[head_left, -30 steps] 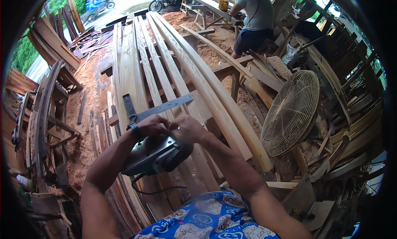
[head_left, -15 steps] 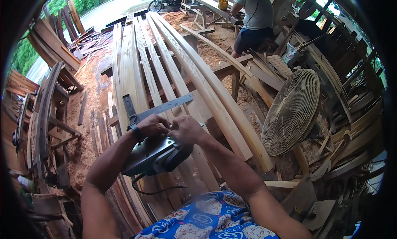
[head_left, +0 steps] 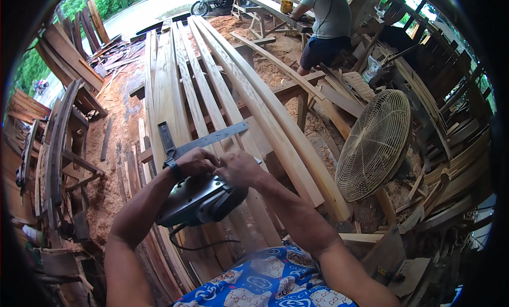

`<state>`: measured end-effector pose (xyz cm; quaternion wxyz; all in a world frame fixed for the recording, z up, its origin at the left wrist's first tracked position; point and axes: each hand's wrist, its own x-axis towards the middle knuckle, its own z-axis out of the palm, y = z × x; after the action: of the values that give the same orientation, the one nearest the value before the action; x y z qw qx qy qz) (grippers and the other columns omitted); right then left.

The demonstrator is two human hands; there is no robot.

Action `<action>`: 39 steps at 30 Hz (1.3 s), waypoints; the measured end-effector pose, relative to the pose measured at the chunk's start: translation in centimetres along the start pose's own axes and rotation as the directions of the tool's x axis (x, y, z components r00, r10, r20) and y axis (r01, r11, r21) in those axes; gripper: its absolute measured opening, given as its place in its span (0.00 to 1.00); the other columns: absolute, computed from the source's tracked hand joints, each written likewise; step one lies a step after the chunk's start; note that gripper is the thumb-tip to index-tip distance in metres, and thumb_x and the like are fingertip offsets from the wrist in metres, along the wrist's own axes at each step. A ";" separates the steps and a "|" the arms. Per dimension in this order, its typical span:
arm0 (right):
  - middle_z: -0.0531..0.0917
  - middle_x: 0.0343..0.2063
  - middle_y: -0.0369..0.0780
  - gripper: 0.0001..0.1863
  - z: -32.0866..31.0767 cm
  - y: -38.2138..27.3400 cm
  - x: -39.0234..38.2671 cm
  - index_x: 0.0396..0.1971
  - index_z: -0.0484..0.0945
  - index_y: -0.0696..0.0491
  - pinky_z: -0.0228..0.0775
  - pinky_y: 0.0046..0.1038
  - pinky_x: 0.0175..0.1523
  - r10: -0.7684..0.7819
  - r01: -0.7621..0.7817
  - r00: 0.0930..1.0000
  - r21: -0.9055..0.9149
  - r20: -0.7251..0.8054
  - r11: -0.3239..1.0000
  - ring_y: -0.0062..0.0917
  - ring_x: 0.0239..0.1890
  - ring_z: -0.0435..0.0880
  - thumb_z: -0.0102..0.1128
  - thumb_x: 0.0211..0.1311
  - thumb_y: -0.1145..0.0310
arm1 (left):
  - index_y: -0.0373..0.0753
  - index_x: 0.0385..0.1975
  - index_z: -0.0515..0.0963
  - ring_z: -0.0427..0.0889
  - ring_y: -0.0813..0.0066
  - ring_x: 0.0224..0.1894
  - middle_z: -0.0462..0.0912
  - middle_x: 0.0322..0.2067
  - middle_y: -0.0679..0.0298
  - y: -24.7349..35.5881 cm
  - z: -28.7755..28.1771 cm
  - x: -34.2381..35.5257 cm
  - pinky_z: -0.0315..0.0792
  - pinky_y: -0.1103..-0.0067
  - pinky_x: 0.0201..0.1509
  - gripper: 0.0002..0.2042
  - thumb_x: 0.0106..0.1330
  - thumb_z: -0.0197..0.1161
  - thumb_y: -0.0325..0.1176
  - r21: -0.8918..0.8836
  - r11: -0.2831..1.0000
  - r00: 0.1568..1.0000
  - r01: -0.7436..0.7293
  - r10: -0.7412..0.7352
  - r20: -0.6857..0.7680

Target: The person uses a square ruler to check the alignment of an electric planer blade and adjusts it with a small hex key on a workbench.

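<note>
i monitor an inverted electric planer (head_left: 197, 194) over the wooden planks (head_left: 265, 126), beneath both hands: shiny metal sole upward, dark green body, black cord (head_left: 201, 248) trailing nearby. left hand (head_left: 196, 161) and right hand (head_left: 241, 166) are curled together at its far edge; i cannot tell what they grip. versus half a second ago, planer and hands hold position; a small vehicle (head_left: 41, 85) has appeared far left.
</note>
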<state>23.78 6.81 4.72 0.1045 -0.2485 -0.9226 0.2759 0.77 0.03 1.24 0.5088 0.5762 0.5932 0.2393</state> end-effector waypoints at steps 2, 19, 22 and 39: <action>0.88 0.42 0.50 0.26 0.0 0.1 0.2 0.43 0.85 0.57 0.77 0.44 0.58 0.006 -0.006 0.997 -0.009 0.082 1.000 0.47 0.50 0.86 0.68 0.67 0.46 | 0.35 0.41 0.89 0.86 0.73 0.39 0.91 0.37 0.59 -0.3 0.0 0.2 0.78 0.73 0.49 0.13 0.63 0.76 0.37 0.095 0.995 1.000 -0.028 0.028 -0.005; 0.87 0.43 0.49 0.25 -0.5 0.4 0.2 0.47 0.84 0.53 0.76 0.45 0.58 0.005 -0.007 0.989 0.009 0.145 1.000 0.46 0.52 0.86 0.67 0.66 0.44 | 0.34 0.40 0.89 0.87 0.72 0.42 0.91 0.39 0.58 0.9 0.1 -0.3 0.79 0.75 0.53 0.11 0.62 0.75 0.33 0.059 0.998 1.000 0.002 -0.001 -0.010; 0.87 0.44 0.48 0.24 -0.2 0.4 -0.1 0.47 0.84 0.51 0.77 0.45 0.58 0.011 -0.002 0.995 -0.093 0.099 0.996 0.46 0.52 0.86 0.67 0.65 0.45 | 0.33 0.40 0.89 0.87 0.72 0.41 0.91 0.38 0.59 0.7 0.0 -0.3 0.79 0.75 0.53 0.10 0.63 0.74 0.32 0.075 0.995 0.998 -0.068 0.068 0.003; 0.88 0.39 0.51 0.24 0.6 1.4 0.0 0.40 0.88 0.53 0.79 0.44 0.53 0.026 -0.034 0.999 0.179 0.045 0.983 0.46 0.46 0.88 0.71 0.61 0.45 | 0.35 0.37 0.89 0.87 0.71 0.37 0.90 0.33 0.58 0.4 1.3 -0.1 0.79 0.72 0.45 0.13 0.58 0.77 0.37 0.169 0.986 0.987 0.005 0.023 -0.159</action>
<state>24.13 7.58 3.41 0.1026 -0.2462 -0.8922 0.3645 2.04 -0.34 1.10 0.4076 0.5987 0.6478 0.2362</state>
